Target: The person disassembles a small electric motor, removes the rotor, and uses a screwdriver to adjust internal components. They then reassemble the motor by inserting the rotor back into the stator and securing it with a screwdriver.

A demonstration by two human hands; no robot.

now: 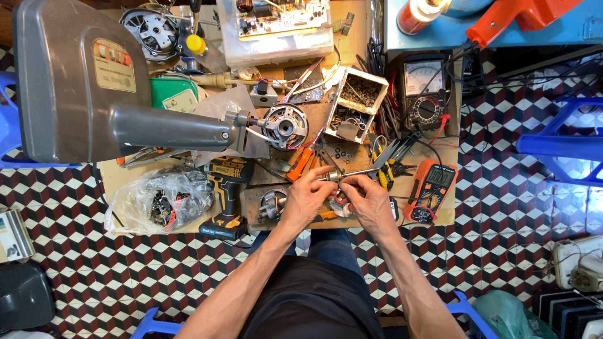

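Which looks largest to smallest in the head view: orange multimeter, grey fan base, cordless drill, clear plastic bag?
1. grey fan base, though nearest the camera
2. clear plastic bag
3. cordless drill
4. orange multimeter

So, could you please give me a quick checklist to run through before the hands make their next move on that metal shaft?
1. Left hand grips the metal shaft: ok.
2. Right hand supports the part under it: ok, though the part itself is hidden.
3. Pliers within reach beside the hands: ok.
4. Orange multimeter clear of the hands: ok.
5. Cordless drill lying apart, untouched: ok.
6. Shaft seated straight: cannot tell.
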